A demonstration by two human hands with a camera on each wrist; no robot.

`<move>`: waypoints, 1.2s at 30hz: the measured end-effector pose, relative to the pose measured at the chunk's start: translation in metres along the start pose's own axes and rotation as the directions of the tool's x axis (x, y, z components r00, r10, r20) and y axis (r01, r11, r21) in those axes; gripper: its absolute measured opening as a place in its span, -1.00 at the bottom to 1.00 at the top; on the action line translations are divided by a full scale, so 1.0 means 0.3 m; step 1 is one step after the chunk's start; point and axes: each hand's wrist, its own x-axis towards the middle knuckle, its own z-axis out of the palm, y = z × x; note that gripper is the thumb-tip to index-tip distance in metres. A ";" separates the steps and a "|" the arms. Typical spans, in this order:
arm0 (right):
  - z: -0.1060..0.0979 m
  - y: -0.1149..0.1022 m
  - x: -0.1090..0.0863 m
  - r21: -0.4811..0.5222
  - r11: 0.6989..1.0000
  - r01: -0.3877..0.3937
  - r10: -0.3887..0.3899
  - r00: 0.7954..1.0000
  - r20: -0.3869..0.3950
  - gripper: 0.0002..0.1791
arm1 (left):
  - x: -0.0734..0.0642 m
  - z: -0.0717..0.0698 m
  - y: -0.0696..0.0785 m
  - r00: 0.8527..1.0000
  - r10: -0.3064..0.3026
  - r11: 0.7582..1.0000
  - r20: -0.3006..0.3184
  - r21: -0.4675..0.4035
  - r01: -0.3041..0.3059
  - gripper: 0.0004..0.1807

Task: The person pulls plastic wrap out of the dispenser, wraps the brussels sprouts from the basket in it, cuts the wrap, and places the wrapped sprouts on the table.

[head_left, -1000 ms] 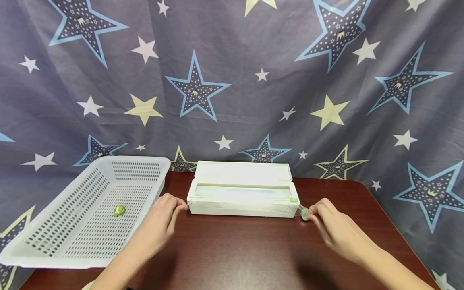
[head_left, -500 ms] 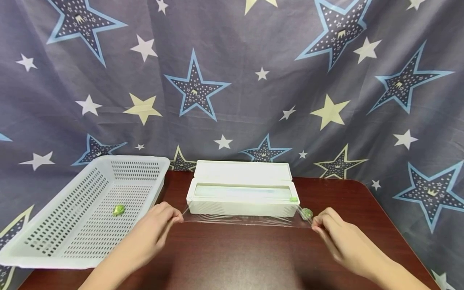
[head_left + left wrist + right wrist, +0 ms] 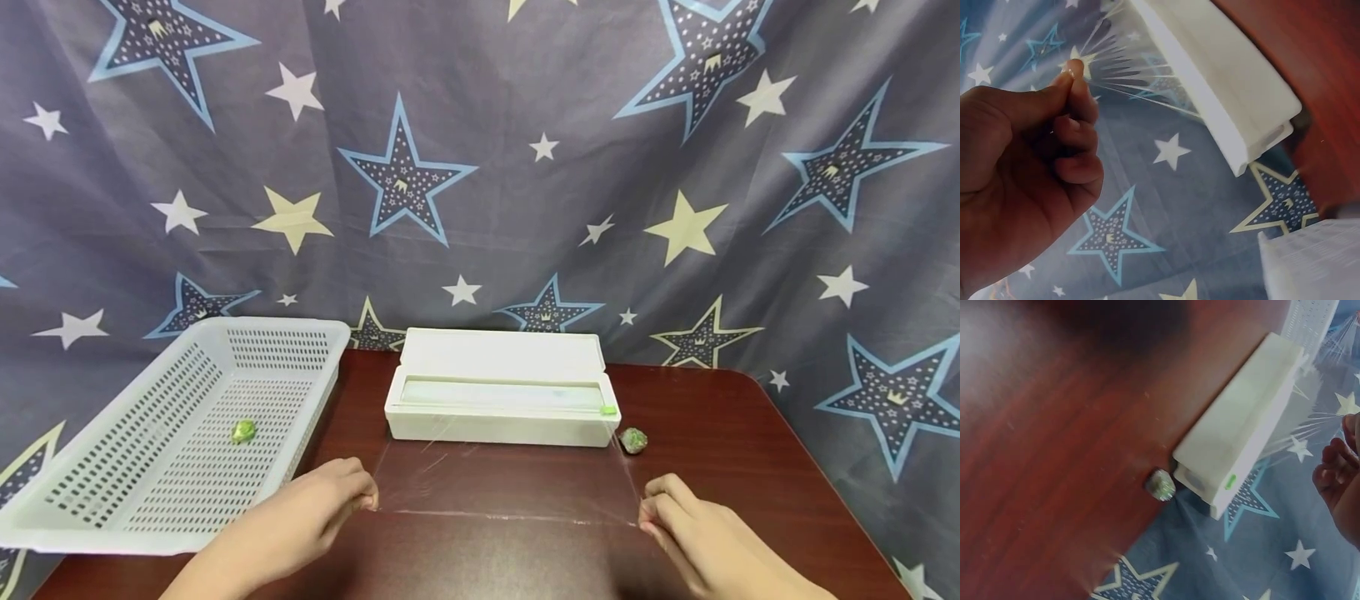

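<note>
A sheet of clear cling film (image 3: 510, 487) stretches from the white cling film dispenser (image 3: 498, 430) toward the near side of the table. My left hand (image 3: 300, 517) pinches its near left corner between thumb and forefinger, the film fanning into creases there in the left wrist view. At the near right corner, my right hand (image 3: 705, 533) pinches the film too. The dispenser's lid (image 3: 502, 354) stands raised, and a green slide cutter (image 3: 608, 410) sits at the right end of its front edge. Beside that end lies a small green sprout-like ball (image 3: 633, 441), shiny as if wrapped.
On the left stands a white perforated plastic basket (image 3: 217, 492) with one small Brussels sprout (image 3: 243, 431) in it. Everything rests on a dark red-brown wooden table (image 3: 697, 417). A grey star-patterned curtain (image 3: 495, 225) hangs right behind the table.
Both hands have drawn back from the dispenser toward the body, keeping their pinch. The film between them has lengthened from a short strip to a wide sheet. The ball by the dispenser has become uncovered.
</note>
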 end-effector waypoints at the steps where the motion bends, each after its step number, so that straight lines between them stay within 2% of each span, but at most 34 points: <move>1: 0.010 0.000 -0.008 0.006 1.000 0.005 -0.005 1.000 0.003 -0.83 | -0.004 0.007 0.000 1.000 0.004 1.000 0.016 -0.003 -0.004 -0.71; 5: 0.048 -0.002 -0.036 0.030 1.000 -0.009 0.009 1.000 0.021 -0.91 | -0.017 0.041 0.003 0.994 -0.008 1.000 0.111 0.026 0.005 -0.67; 9: 0.085 -0.001 -0.057 0.026 1.000 -0.017 0.016 0.999 0.041 -0.93 | -0.029 0.082 0.011 0.968 -0.073 0.996 0.239 0.060 0.060 -0.71; 12: 0.114 0.003 -0.074 0.032 0.999 -0.024 0.022 0.997 0.072 -0.93 | -0.034 0.116 0.013 0.949 -0.107 0.993 0.295 0.074 0.089 -0.77; 16: 0.159 0.015 -0.094 0.029 0.999 -0.018 0.015 0.994 0.105 -0.86 | -0.043 0.164 0.005 0.945 -0.108 0.993 0.308 0.082 0.087 -0.74; 20: 0.212 0.033 -0.111 -0.013 0.998 0.058 -0.057 0.996 0.065 -0.87 | -0.053 0.208 -0.011 0.944 -0.080 0.996 0.320 0.070 0.061 -0.73; 23: 0.246 0.045 -0.119 -0.014 0.996 0.084 -0.082 0.994 0.065 -0.81 | -0.060 0.234 -0.023 0.939 -0.066 0.997 0.337 0.066 0.047 -0.75; 28: 0.284 0.055 -0.127 0.020 0.998 0.067 -0.069 0.991 0.118 -0.85 | -0.057 0.265 -0.031 0.932 -0.090 0.994 0.352 0.084 0.064 -0.74; 33: 0.308 0.061 -0.129 -0.008 0.996 0.091 -0.089 0.990 0.105 -0.83 | -0.049 0.294 -0.029 0.918 -0.118 0.989 0.378 0.130 0.074 -0.72; 36: 0.314 0.063 -0.127 -0.017 0.995 0.096 -0.094 0.990 0.102 -0.89 | -0.052 0.305 -0.029 0.909 -0.141 0.984 0.392 0.154 0.087 -0.74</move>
